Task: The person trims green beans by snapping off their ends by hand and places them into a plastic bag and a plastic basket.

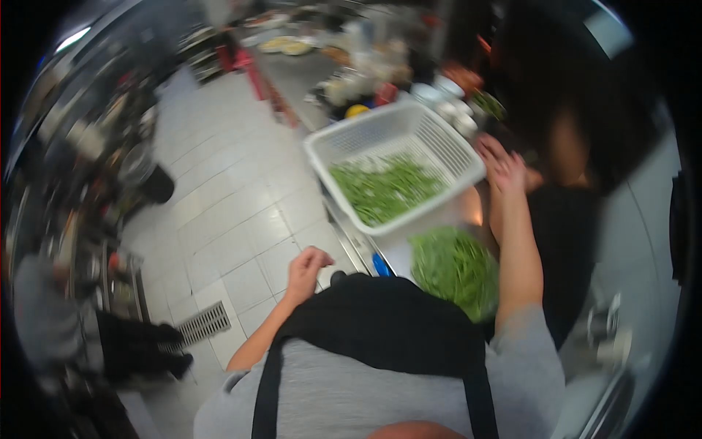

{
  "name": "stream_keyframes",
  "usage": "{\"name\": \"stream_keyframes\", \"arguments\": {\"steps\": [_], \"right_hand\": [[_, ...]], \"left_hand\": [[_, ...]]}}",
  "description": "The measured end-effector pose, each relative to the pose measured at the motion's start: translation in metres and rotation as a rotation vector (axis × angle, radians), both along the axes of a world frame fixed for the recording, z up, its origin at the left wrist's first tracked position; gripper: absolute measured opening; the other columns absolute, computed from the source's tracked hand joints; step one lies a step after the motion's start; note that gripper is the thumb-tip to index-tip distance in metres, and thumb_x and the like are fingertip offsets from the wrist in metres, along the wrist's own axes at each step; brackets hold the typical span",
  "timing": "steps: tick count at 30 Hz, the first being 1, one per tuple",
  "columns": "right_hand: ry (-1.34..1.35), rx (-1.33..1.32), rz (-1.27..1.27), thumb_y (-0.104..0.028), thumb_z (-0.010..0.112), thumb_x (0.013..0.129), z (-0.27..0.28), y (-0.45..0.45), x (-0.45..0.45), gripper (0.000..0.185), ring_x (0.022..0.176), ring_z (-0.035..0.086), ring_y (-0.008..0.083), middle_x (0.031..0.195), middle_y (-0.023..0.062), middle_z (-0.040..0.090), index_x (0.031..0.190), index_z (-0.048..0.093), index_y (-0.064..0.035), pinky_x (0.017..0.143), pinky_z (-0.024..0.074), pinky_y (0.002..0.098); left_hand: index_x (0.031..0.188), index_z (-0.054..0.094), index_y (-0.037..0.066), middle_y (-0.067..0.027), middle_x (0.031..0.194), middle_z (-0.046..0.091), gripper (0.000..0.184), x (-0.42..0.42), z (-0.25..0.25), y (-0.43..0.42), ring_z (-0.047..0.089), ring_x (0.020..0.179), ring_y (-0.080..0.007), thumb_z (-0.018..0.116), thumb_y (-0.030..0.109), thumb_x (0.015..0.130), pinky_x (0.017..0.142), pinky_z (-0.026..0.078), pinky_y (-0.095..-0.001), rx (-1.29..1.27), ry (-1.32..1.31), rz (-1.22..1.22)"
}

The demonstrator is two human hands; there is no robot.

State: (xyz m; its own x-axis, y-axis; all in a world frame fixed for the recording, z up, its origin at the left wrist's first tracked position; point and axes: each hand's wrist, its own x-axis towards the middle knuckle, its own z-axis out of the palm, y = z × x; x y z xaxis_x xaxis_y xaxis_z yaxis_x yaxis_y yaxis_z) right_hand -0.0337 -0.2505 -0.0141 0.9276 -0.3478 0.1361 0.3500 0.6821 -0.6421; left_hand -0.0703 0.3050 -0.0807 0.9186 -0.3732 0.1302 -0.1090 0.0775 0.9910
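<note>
My left hand hangs over the floor at the counter's left edge, its fingers curled loosely with nothing visible in them. Beside the right corner of a white plastic basket, my right hand is held out with fingers extended; blur hides whether it touches the rim or the other person. Cut green vegetable pieces, like green beans, cover part of the basket's bottom. A clear plastic bag of green vegetables lies on the counter between the basket and my black apron.
Another person in dark clothes stands close on my right. Eggs, bowls and other food stand behind the basket. A blue-handled item lies by the near counter edge. Left are the tiled floor, a dark bin and a person in grey.
</note>
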Motion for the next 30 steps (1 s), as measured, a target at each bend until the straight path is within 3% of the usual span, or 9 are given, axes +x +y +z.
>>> {"name": "stream_keyframes", "arguments": {"steps": [3, 4, 7, 14, 16, 20, 25, 26, 30], "right_hand": [[0.131, 0.056, -0.283, -0.030, 0.021, 0.100, 0.021, 0.035, -0.024, 0.042, 0.041, 0.033, 0.0134, 0.076, 0.0119, 0.054, 0.108, 0.049, 0.0009, 0.042, 0.0345, 0.0288], [0.147, 0.083, -0.391, -0.032, 0.023, 0.101, 0.012, 0.030, -0.023, 0.037, 0.038, 0.026, 0.0118, 0.062, 0.0042, 0.047, 0.099, 0.050, -0.0057, 0.040, 0.0300, 0.0287], [0.225, 0.153, -0.451, -0.033, 0.030, 0.101, 0.037, 0.052, -0.037, 0.028, 0.039, 0.025, 0.0117, 0.053, -0.0016, 0.027, 0.087, 0.044, -0.0125, 0.041, 0.0232, 0.0274], [0.194, 0.171, -0.441, -0.031, 0.033, 0.100, 0.046, -0.003, -0.011, 0.029, 0.039, 0.023, 0.0116, 0.052, -0.0018, 0.030, 0.084, 0.048, -0.0131, 0.044, 0.0234, 0.0273], [0.310, 0.167, -0.532, -0.030, 0.033, 0.100, 0.057, -0.011, 0.005, 0.028, 0.039, 0.023, 0.0115, 0.052, -0.0014, 0.029, 0.084, 0.048, -0.0116, 0.044, 0.0227, 0.0272], [0.361, 0.251, -0.578, -0.021, 0.033, 0.098, 0.078, -0.030, 0.032, 0.023, 0.039, 0.021, 0.0109, 0.050, -0.0024, 0.026, 0.082, 0.046, -0.0108, 0.043, 0.0216, 0.0269], [0.242, 0.343, -0.588, -0.018, 0.033, 0.096, 0.088, -0.063, 0.057, 0.020, 0.039, 0.020, 0.0095, 0.051, -0.0044, 0.023, 0.079, 0.043, -0.0136, 0.043, 0.0203, 0.0260], [0.263, 0.333, -0.609, -0.018, 0.033, 0.090, 0.086, -0.077, 0.064, 0.016, 0.040, 0.019, 0.0115, 0.051, -0.0050, 0.021, 0.078, 0.043, -0.0152, 0.045, 0.0184, 0.0284], [0.314, 0.091, -0.545, -0.024, 0.033, 0.097, 0.098, -0.035, 0.056, 0.025, 0.042, 0.020, 0.0113, 0.052, -0.0027, 0.025, 0.082, 0.046, -0.0105, 0.046, 0.0221, 0.0288]], "left_hand": [[0.080, 0.057, 0.000, -0.0072, 0.080, 0.062, 0.023, -0.002, -0.004, 0.005, 0.056, 0.076, -0.0124, 0.048, 0.014, 0.095, 0.073, 0.044, -0.0267, -0.036, 0.054, -0.031], [0.079, 0.057, 0.000, -0.0071, 0.080, 0.062, 0.023, -0.006, 0.003, 0.005, 0.055, 0.076, -0.0121, 0.048, 0.015, 0.095, 0.073, 0.044, -0.0266, -0.033, 0.062, -0.028], [0.079, 0.056, 0.001, -0.0068, 0.079, 0.062, 0.024, -0.007, 0.018, 0.007, 0.054, 0.075, -0.0117, 0.048, 0.016, 0.096, 0.074, 0.043, -0.0262, -0.015, 0.058, -0.033], [0.080, 0.056, 0.001, -0.0064, 0.079, 0.062, 0.024, -0.006, 0.020, 0.016, 0.054, 0.076, -0.0118, 0.047, 0.016, 0.097, 0.073, 0.043, -0.0258, 0.077, 0.015, -0.013], [0.080, 0.056, 0.001, -0.0065, 0.079, 0.062, 0.025, -0.017, 0.016, 0.026, 0.055, 0.076, -0.0122, 0.047, 0.017, 0.097, 0.074, 0.044, -0.0260, 0.079, 0.036, 0.011], [0.078, 0.054, 0.000, -0.0072, 0.079, 0.061, 0.027, -0.013, 0.005, 0.041, 0.056, 0.076, -0.0132, 0.046, 0.018, 0.098, 0.074, 0.045, -0.0271, 0.022, 0.048, 0.065], [0.077, 0.052, 0.000, -0.0083, 0.078, 0.060, 0.027, -0.013, 0.002, 0.053, 0.056, 0.076, -0.0141, 0.046, 0.017, 0.098, 0.075, 0.045, -0.0280, -0.001, 0.072, 0.132], [0.077, 0.052, 0.000, -0.0084, 0.078, 0.060, 0.027, -0.012, 0.002, 0.054, 0.056, 0.076, -0.0142, 0.046, 0.017, 0.098, 0.075, 0.045, -0.0280, -0.003, 0.068, 0.144], [0.077, 0.052, 0.000, -0.0080, 0.078, 0.059, 0.024, -0.005, -0.004, 0.057, 0.055, 0.076, -0.0145, 0.045, 0.013, 0.096, 0.074, 0.044, -0.0283, 0.037, 0.016, 0.234]]}}
